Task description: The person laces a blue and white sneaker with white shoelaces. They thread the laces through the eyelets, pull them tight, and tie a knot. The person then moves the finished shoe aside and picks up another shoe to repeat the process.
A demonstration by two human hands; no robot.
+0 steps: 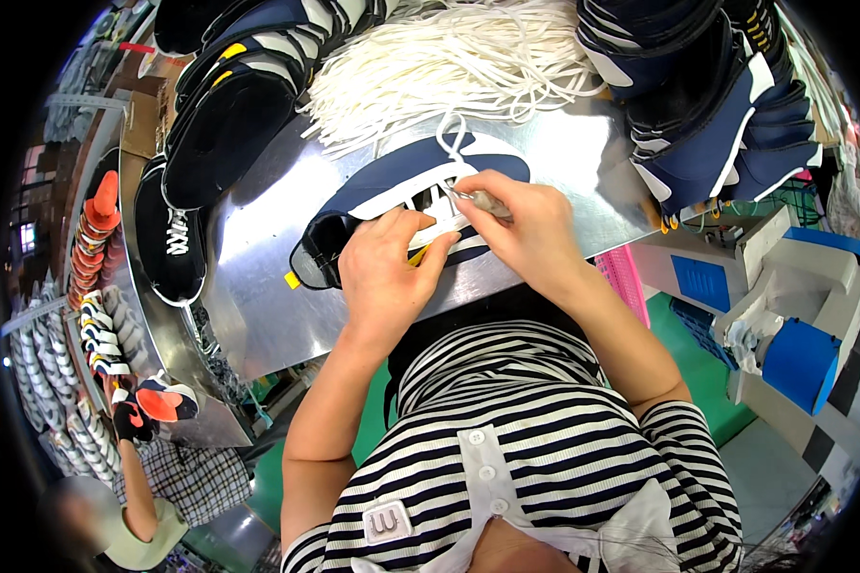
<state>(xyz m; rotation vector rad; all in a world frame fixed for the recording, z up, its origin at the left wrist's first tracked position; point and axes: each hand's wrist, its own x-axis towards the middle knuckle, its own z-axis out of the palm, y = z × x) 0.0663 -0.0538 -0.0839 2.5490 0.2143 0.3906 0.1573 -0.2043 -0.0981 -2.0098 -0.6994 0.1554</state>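
Observation:
A navy and white shoe upper (382, 179) lies on the metal tabletop, its dark heel opening to the left. My left hand (389, 267) grips its near side, with thumb and fingers at the edge of the lacing area. Pinched in my right hand (535, 229) is a small tool with a pale handle (488, 202) and a thin metal tip, pointing at the eyelets. The tip's exact shape is too small to make out. White lace (433, 205) crosses the opening, and a loose lace loop (452, 134) stands up beyond the eyelets.
A heap of white laces (459, 62) covers the table's far side. Stacked shoe uppers stand at the left (225, 129) and right (707, 143). One laced black upper (172, 234) lies at the left edge. Another person (143, 516) handles a shoe at the lower left.

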